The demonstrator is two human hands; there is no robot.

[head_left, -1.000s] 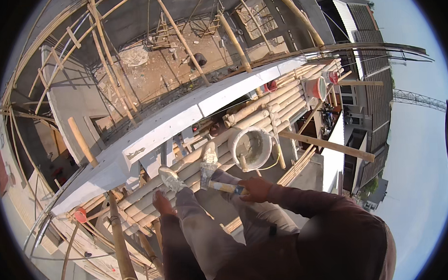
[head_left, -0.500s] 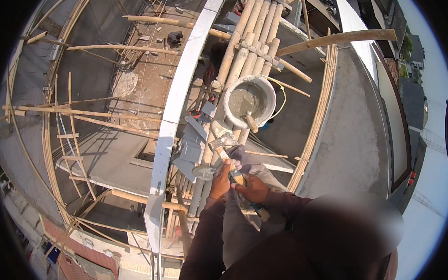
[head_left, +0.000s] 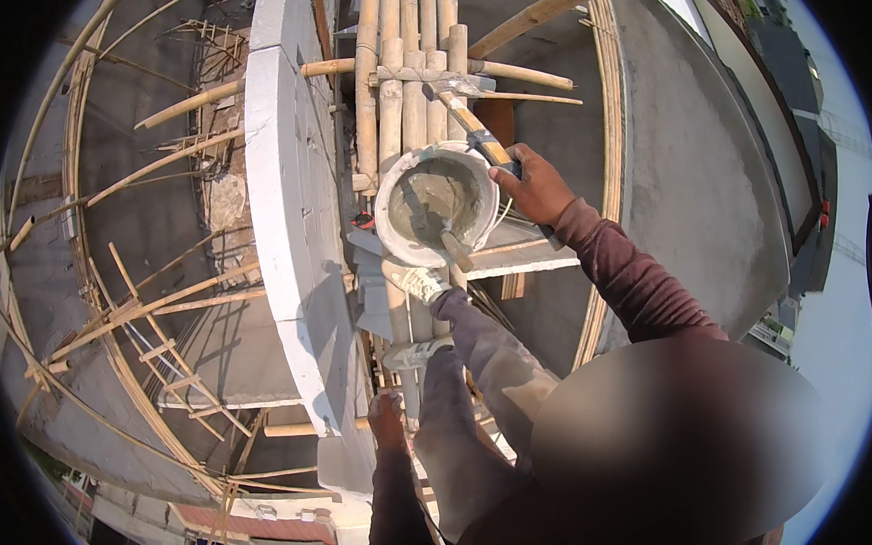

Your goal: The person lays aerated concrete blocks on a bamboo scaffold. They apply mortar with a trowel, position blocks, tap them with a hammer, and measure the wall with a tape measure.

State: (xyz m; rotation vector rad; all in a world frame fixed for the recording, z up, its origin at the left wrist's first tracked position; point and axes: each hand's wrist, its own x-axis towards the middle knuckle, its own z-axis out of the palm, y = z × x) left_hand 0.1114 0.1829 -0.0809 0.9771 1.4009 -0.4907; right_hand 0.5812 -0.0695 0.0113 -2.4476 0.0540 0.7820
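My right hand (head_left: 537, 187) is wrapped around the dark-taped lower handle of a hammer (head_left: 479, 132). The hammer's head lies out over the bamboo poles, past a pale bucket (head_left: 386, 212) of wet grey mortar (head_left: 433, 200). Out of the mortar sticks the wooden handle of a tool (head_left: 456, 253), its working end sunk. Low beside the wall, my left hand (head_left: 386, 420) hangs apart from the hammer; its fingers are too small and shaded to read. My shoes (head_left: 417, 280) stand on the poles just below the bucket.
A white block wall (head_left: 274, 182) runs along the left. Lashed bamboo poles (head_left: 392, 101) form the narrow platform, with deep drops on both sides. Grey tile-like pieces (head_left: 371, 294) lie between wall and poles. More bamboo scaffolding (head_left: 149, 311) stands beyond the wall; a grey concrete surface (head_left: 692, 167) is at right.
Both hands were together at the hammer. The left has let go and dropped back toward the wall; the right has carried the hammer forward and right, past the bucket. The view has turned.
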